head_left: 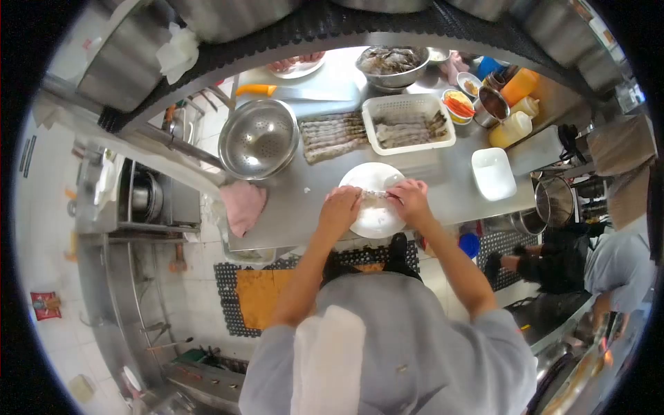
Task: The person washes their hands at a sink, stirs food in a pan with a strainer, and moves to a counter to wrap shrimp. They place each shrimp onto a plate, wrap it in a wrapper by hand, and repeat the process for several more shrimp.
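Observation:
My left hand [340,207] and my right hand [409,199] meet over a round white plate [377,220] on the steel counter [304,194]. Between them they hold a pale shrimp [374,195] stretched over the plate. Beyond the plate, a row of peeled shrimp [333,135] lies flat on the counter. A white perforated basket [408,123] holds more shrimp. A steel bowl [392,66] at the back holds raw shrimp.
A steel colander [259,138] sits left, a pink cloth [243,205] at the counter's left edge. A white rectangular dish [493,173], squeeze bottles [510,128], small sauce bowls [458,105] and a steel cup stand right. An orange-handled knife [256,90] lies at the back. Another person [588,266] crouches right.

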Available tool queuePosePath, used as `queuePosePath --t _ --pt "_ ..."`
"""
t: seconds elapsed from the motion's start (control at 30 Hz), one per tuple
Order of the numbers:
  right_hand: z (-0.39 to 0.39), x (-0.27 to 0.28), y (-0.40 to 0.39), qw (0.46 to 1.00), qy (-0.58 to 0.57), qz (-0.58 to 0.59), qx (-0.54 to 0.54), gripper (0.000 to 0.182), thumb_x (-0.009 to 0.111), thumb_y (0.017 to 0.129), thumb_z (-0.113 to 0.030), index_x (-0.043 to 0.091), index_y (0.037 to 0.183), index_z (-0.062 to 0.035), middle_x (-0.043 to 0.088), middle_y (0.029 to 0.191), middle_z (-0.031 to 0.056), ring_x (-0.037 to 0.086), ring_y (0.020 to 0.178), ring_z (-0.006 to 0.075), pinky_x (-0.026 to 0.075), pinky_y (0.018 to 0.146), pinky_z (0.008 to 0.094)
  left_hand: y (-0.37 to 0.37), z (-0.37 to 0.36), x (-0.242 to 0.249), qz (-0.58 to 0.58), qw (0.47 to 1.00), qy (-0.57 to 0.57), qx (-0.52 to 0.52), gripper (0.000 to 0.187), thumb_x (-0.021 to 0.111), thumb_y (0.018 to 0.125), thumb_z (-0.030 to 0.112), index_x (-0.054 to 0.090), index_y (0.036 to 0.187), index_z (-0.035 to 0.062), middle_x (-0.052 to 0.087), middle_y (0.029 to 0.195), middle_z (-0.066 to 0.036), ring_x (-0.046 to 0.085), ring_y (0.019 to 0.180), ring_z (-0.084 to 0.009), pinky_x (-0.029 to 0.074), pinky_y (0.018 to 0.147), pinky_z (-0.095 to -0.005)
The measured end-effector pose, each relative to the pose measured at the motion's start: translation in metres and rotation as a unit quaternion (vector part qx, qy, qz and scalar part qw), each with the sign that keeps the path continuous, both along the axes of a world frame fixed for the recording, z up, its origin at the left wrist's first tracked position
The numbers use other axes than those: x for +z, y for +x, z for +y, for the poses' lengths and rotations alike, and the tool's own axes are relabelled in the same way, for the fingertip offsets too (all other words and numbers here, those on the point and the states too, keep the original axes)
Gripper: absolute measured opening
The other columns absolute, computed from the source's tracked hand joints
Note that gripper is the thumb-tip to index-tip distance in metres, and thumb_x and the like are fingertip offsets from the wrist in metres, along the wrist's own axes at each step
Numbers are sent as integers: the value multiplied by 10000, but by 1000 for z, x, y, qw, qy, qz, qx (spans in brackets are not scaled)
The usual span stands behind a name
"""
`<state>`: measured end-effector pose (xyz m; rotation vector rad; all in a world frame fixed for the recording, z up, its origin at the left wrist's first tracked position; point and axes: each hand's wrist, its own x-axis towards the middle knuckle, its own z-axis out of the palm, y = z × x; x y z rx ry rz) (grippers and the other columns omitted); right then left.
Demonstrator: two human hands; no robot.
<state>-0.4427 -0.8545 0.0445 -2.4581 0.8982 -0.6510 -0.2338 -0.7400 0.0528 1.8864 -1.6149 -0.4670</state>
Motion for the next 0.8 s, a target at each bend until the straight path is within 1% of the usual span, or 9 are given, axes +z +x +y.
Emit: queuePosePath --t 0.03,0.13,0.37,0.43,0.57,0.63,0.67,0.77,0.8 --pt "0 1 0 1000 5 6 -3 172 724 818 -181 734 987 -149 660 1011 31 557 1080 249 300 991 505 -1 0 1 -54 998 -35 10 336 711 868 255 662 1167 109 668 1140 -83 593 1084 -319 454 934 -469" --pt "-1 5 1 1000 2 27 3 175 724 824 -198 736 993 -155 660 1018 23 555 1084 248 294 997 509 2 0 5 -80 997 -18 -14 364 718 867 313 654 1178 134 658 1153 -65 590 1080 -290 435 933 -478" --pt "4 -3 0 999 25 -1 -19 191 739 815 -222 742 999 -169 640 1053 8 531 1125 236 279 1028 523 2 5 3 -68 998 8 -1 399 738 842 332 651 1189 157 644 1159 -55 577 1095 -274 400 948 -477" --pt "4 -2 1 998 14 56 -9 208 772 779 -234 729 974 -175 630 1025 8 526 1133 233 275 1038 522 5 6 7 -60 997 29 -27 345 749 827 299 651 1121 148 651 1108 -53 575 1073 -279 391 939 -469" --pt "5 8 2 1000 10 22 -14 203 785 750 -216 700 929 -175 626 974 8 529 1127 229 273 1037 519 4 3 19 -61 997 28 -36 282 755 814 269 637 1032 135 648 1064 -45 576 1041 -282 385 927 -472" --pt "6 14 2 994 89 59 -20 198 780 733 -184 670 897 -168 623 944 9 528 1123 227 270 1038 522 4 1 23 -49 993 101 -43 265 758 805 242 604 989 128 648 1056 -47 568 1051 -288 372 939 -474" --pt "6 12 1 994 91 59 -22 198 780 733 -184 670 897 -168 623 944 9 528 1123 227 270 1038 522 3 1 23 -49 993 102 -45 265 758 805 242 604 989 128 648 1056 -47 568 1051 -288 372 939 -474" --pt "4 2 -1 994 94 55 -11 217 782 717 -173 668 901 -167 626 951 12 527 1124 223 268 1038 529 2 -1 22 -2 994 101 -30 343 769 795 253 607 1077 144 638 1093 -59 551 1086 -287 365 948 -477" --pt "5 -1 -2 997 66 44 -8 219 785 719 -173 666 903 -167 628 950 10 528 1126 219 269 1037 533 1 3 22 -37 995 90 -38 464 778 788 278 589 1196 163 627 1136 -64 543 1103 -276 362 952 -474"
